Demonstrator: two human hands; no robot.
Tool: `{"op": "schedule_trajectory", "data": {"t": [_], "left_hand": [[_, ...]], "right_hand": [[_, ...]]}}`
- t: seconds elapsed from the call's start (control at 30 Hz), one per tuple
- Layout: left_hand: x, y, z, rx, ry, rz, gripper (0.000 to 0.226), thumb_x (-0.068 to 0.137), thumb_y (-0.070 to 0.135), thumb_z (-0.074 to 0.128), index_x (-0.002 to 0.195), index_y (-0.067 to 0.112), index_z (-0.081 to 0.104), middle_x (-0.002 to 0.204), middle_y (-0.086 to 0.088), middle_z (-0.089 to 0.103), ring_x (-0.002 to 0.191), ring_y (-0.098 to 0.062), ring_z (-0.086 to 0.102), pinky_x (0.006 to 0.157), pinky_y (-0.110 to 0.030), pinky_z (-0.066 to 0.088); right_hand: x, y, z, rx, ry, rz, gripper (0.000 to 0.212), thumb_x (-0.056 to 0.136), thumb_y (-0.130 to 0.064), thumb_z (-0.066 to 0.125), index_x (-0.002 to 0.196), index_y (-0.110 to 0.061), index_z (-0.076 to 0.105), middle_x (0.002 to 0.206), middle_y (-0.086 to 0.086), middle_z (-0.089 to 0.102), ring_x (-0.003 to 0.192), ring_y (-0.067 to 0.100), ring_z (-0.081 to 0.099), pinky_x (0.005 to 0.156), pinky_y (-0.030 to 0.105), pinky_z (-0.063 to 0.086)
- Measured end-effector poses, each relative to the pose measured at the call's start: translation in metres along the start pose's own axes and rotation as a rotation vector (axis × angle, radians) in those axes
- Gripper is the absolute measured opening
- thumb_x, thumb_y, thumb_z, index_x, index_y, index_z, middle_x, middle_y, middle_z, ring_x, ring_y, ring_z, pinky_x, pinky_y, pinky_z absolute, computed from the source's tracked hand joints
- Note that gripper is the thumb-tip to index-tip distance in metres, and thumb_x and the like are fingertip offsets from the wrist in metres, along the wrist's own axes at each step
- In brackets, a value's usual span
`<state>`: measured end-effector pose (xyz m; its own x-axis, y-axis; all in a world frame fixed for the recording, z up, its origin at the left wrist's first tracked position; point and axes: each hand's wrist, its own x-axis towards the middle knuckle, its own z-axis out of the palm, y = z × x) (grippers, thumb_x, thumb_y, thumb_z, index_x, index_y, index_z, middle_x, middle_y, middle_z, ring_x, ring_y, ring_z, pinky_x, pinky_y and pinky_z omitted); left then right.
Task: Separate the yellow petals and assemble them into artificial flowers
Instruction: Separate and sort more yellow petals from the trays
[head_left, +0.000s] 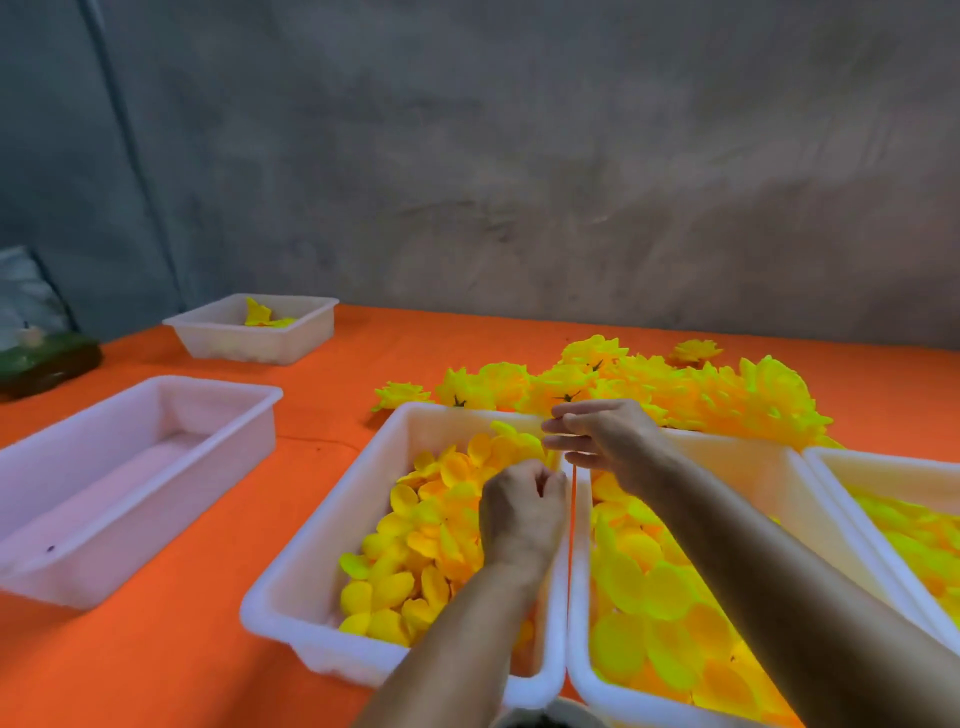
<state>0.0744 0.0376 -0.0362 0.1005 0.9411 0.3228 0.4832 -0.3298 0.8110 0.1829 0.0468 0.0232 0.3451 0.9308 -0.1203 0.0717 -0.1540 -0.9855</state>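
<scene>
Loose yellow petals (415, 561) fill a white tray (322, 525) in front of me. My left hand (519, 512) is down in this tray near its right wall, fingers curled around petals, with the grip hidden behind the back of the hand. My right hand (602, 441) hovers just above and beyond it, over the rims where two trays meet. Its fingers stretch out to the left and I see nothing between them. A second tray (579, 670) to the right holds larger yellow petals (644, 597). Finished yellow flowers (675, 389) lie heaped behind the trays.
An orange cloth (156, 665) covers the table. An empty white tray (104, 467) stands at the left. A smaller tray (218, 332) with a few yellow pieces stands at the back left. A third petal tray (883, 462) is at the right edge. A grey wall rises behind.
</scene>
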Motion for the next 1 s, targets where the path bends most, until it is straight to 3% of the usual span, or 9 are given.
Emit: {"op": "schedule_trajectory", "data": {"t": [0.37,0.7,0.9,1.0], "left_hand": [[0.001,-0.004,-0.004,0.078,0.004,-0.020,0.025,0.092,0.024,0.054,0.083,0.005,0.068,0.088,-0.016,0.069,0.083,-0.030,0.061,0.065,-0.031,0.041],[-0.004,-0.002,-0.010,0.048,0.015,-0.022,0.022,0.090,0.020,0.057,0.078,0.005,0.067,0.080,-0.014,0.068,0.074,-0.026,0.057,0.059,-0.028,0.030],[0.004,0.002,-0.042,-0.022,0.062,-0.067,0.022,0.086,0.014,0.059,0.073,-0.002,0.067,0.077,-0.025,0.066,0.071,-0.032,0.061,0.067,-0.040,0.047],[0.015,-0.009,-0.063,0.013,0.065,-0.121,0.020,0.087,0.013,0.058,0.073,0.002,0.067,0.082,-0.024,0.069,0.081,-0.036,0.065,0.068,-0.040,0.050]], "right_hand": [[-0.066,0.053,-0.021,0.079,-0.001,-0.022,0.015,0.093,-0.011,0.055,0.094,-0.016,0.069,0.086,0.004,0.075,0.078,0.014,0.071,0.071,0.030,0.051],[-0.086,0.032,-0.021,0.094,0.002,-0.104,0.014,0.093,-0.014,0.055,0.095,-0.016,0.069,0.087,0.006,0.074,0.075,0.014,0.069,0.072,0.030,0.048],[-0.107,0.036,-0.034,0.074,0.002,-0.115,0.016,0.094,-0.011,0.054,0.091,-0.018,0.069,0.081,0.003,0.074,0.069,0.011,0.068,0.069,0.029,0.049],[-0.111,0.039,-0.036,0.089,0.033,-0.108,0.016,0.094,-0.010,0.053,0.093,-0.016,0.068,0.078,0.001,0.073,0.069,0.012,0.067,0.066,0.028,0.048]]}}
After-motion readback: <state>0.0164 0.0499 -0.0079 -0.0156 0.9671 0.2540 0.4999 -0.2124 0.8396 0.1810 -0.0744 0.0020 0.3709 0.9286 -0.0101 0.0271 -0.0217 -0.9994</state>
